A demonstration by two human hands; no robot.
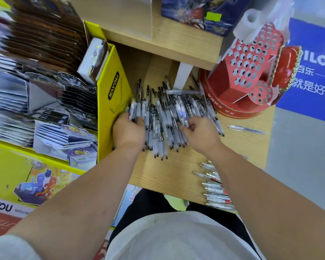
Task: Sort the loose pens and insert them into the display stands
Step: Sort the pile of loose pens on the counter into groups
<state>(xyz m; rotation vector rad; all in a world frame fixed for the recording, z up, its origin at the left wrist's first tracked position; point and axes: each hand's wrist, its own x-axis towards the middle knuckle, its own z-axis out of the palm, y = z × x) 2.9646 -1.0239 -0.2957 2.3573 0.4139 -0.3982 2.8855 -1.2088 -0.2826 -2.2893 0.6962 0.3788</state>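
Note:
A big heap of loose clear pens with black tips lies on the wooden shelf. My left hand rests on the heap's left edge, its fingers curled into the pens. At the right side my right hand has its fingers curled over pens. A red round display stand full of empty holes stands at the back right. A second row of clear pens with red parts lies at the shelf's front right edge. One single pen lies apart on the right.
A yellow cardboard display filled with card packs walls off the left. A wooden upper shelf overhangs the back. A blue sign is on the floor to the right.

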